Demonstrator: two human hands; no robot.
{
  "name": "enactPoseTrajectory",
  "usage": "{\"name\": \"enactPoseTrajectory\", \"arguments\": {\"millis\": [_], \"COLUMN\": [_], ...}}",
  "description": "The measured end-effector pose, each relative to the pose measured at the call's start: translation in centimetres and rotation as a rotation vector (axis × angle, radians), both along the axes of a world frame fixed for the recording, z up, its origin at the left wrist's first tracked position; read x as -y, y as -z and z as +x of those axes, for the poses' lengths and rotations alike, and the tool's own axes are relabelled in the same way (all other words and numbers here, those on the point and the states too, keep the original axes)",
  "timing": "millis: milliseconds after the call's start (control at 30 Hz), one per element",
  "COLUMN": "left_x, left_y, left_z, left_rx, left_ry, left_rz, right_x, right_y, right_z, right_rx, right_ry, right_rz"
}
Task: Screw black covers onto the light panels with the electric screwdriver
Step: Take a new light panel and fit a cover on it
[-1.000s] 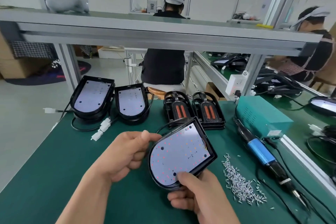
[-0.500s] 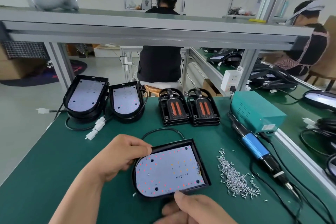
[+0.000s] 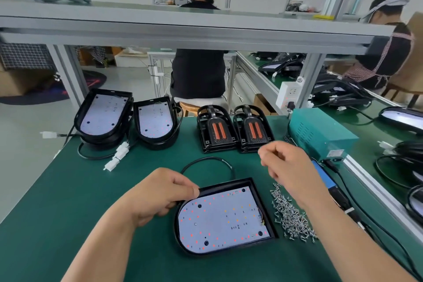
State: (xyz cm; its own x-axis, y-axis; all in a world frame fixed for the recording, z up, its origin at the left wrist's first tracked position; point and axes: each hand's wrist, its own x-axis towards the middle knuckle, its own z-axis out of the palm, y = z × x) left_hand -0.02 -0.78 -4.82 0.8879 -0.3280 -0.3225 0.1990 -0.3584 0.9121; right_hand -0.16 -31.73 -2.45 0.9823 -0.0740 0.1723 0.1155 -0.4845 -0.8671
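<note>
A light panel (image 3: 223, 217) with a white LED board in a black frame lies flat on the green mat in front of me. My left hand (image 3: 160, 192) grips its upper left rim. My right hand (image 3: 286, 167) hovers above the mat, fingers loosely curled and empty, just in front of two stacks of black covers (image 3: 235, 130) with orange inserts. The blue electric screwdriver (image 3: 325, 178) lies at the right, partly hidden behind my right hand. A heap of small silver screws (image 3: 290, 215) lies right of the panel.
Two stacks of further light panels (image 3: 128, 119) with cables and white connectors stand at the back left. A teal power box (image 3: 320, 133) sits at the back right. An aluminium rail (image 3: 377, 192) borders the mat's right side. Other people work at neighbouring benches.
The panel went from held tilted in both hands to lying flat on the mat. My right hand let go of its near edge and rose toward the black covers.
</note>
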Motion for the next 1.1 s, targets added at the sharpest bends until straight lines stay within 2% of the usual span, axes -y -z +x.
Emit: {"name": "enactPoseTrajectory", "arguments": {"millis": [67,167,300,533,833,967,1100], "left_x": [0.2,0.2,-0.1,-0.5,-0.6,-0.7,-0.7], "left_y": [0.1,0.2,0.4,1.1,1.3,1.3,1.5], "left_z": [0.0,0.1,0.3,0.6,0.6,0.6,0.6], "left_rx": [0.005,0.017,0.016,-0.021,-0.028,-0.026,-0.02], "left_ry": [-0.004,-0.037,-0.049,-0.045,-0.038,-0.027,-0.029], "left_rz": [0.001,-0.018,-0.026,-0.044,-0.093,-0.108,-0.111], "right_x": [0.3,0.3,-0.4,-1.3,-1.8,-1.7,-1.2], "right_y": [0.7,1.3,1.4,1.8,1.4,1.2,1.0], "right_z": [3.1,7.1,10.6,12.4,12.3,12.2,12.1], "right_rx": [0.033,0.066,-0.005,-0.043,-0.008,-0.066,-0.059], "right_ry": [0.105,0.149,0.215,0.21,0.229,0.199,0.187], "right_rz": [-0.132,-0.335,-0.595,-0.859,-0.856,-0.882,-0.735]}}
